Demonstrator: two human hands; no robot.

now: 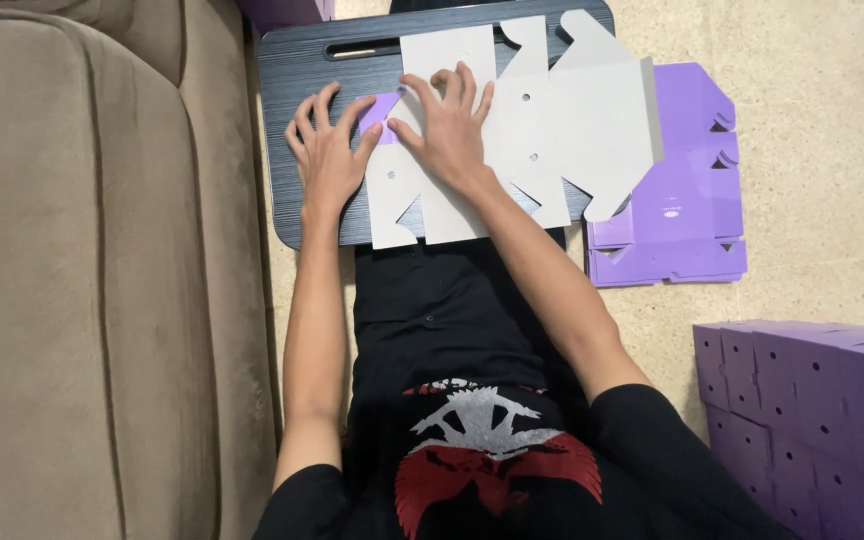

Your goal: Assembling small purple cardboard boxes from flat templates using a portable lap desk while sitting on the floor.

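Fold line hidden under hands [392,140]

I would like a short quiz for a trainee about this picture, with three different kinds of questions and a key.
1. True or false: both hands press on the flat cardboard cutout lying on the dark lap tray.
2. Which colour shows on the flap folded over between the left hand and the right hand? A) purple B) green C) red
3. What lies on the floor just past the tray's far edge from the sofa?

Key: 1. true; 2. A; 3. a stack of flat purple box blanks.
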